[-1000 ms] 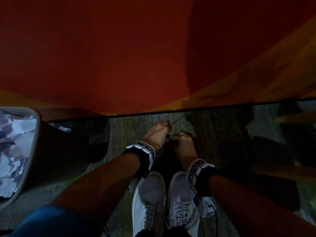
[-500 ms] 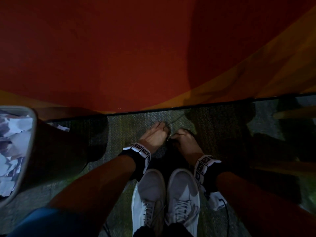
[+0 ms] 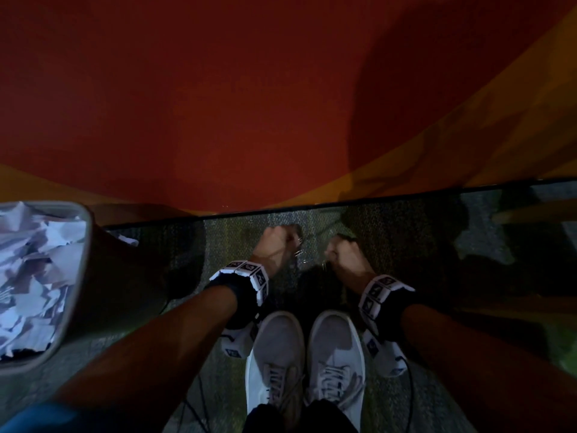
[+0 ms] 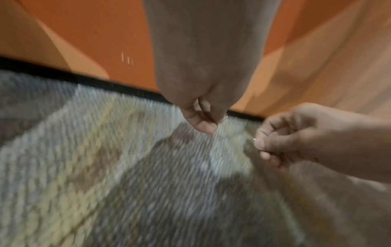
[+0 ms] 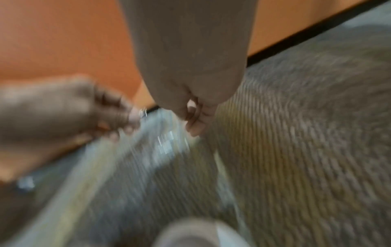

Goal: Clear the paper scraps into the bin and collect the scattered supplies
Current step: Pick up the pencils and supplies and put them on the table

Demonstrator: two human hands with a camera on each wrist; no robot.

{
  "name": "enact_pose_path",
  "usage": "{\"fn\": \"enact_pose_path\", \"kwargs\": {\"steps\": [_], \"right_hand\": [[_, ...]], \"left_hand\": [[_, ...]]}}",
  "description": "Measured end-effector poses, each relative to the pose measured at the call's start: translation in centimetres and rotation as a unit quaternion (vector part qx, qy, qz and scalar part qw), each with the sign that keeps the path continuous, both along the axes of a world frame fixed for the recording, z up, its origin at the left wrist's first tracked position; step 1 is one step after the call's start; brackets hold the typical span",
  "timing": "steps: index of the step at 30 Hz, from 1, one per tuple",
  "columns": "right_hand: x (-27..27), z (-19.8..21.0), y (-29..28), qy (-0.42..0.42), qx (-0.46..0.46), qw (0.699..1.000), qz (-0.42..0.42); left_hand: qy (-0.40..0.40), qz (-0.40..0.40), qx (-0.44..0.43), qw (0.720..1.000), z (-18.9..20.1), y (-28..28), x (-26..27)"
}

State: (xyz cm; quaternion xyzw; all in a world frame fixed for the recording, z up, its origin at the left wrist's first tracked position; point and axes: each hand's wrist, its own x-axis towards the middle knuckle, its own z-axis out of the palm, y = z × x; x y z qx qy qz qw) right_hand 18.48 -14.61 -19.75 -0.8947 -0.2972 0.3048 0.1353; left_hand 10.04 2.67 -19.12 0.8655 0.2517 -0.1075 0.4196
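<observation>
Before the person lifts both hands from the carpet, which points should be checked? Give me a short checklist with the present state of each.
1. Left hand holds something: ok, a small shiny metal piece shows at its fingers.
2. Right hand holds something: cannot tell; only a small glint shows at its curled fingers.
3. Carpet between the hands is cleared: not ok, thin metal glints lie there.
4. Kind of the metal pieces: cannot tell, too small and blurred.
5. Bin is near: ok, it stands beside the left arm, holding paper scraps.
6. One scrap lies on the floor behind the bin: not ok.
</observation>
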Motion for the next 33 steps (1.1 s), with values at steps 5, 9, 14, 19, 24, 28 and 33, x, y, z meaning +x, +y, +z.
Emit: {"fn": "enact_pose_path", "kwargs": {"steps": [5,9,14,19,24,28,33], "right_hand": [[0.6,5.6,-1.0,0.081,0.138,0.973,-0.166],[1.1,11.4,-2.0,0.160,0.225,0.929,-0.248],[1.1,19.7,-4.0,0.057,0.231,0.950,-0.202],[0.6,28.6,-6.3,-0.023,0.244,0.947,-0.207],[-0.2,39.7,-10.9,-0.126,0.246,0.948,-0.159],[-0.7,46.5,-16.9,-0.212,0.230,0.937,-0.157],[-0.7,51.1,-25.9,-0.268,0.200,0.922,-0.194]], "left_hand": [[-0.045,0.005,-0.013,0.999,4.9,-0.3,0.1],[-0.054,-0.048,0.031,0.997,10.8,-0.5,0.7],[-0.072,-0.123,0.088,0.986,22.1,-0.9,1.5],[-0.136,-0.163,0.146,0.966,33.3,-3.1,2.0],[-0.187,-0.226,0.177,0.940,43.2,-8.3,3.4],[-0.221,-0.278,0.181,0.917,48.5,-13.8,5.5],[-0.268,-0.335,0.158,0.890,52.0,-22.6,7.2]]}}
